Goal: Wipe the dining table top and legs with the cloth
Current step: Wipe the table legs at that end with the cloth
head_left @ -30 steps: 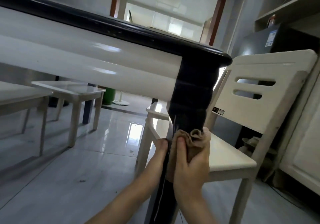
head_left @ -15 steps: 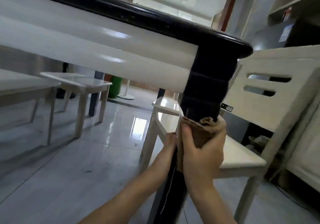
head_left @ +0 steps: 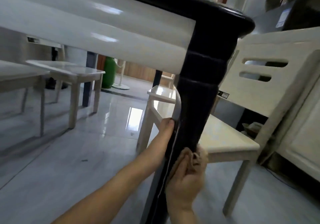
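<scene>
Brown cloth (head_left: 199, 158) is bunched in the right hand (head_left: 185, 187), whose fingers curl round it and clamp it against the right face of the dark table leg (head_left: 197, 102). It sits low on the shaft, well below the turned rings. Bunching it gives a thick pad that can wrap the rounded corner rather than skate over it.

The left hand (head_left: 165, 130) sits higher on the opposite side. Its thumb lies along the leg's near edge and its fingers pass behind, out of sight, so it is probably a steadying grip, bracing the leg and the crouched body against the rubbing.

The step in hand is the leg. The wipe looks to be working along the lower part, and this low angle shows nothing of the table top (head_left: 199, 5) beyond its black rim above the glossy white apron (head_left: 97, 33).

A cream chair (head_left: 277, 45) stands just behind the leg, its seat close to the cloth, so that side leaves little room for knuckles. Farther off, pale stools (head_left: 69, 69) and a green cylinder (head_left: 109, 71) stand on the shiny tiled floor (head_left: 52, 172).
</scene>
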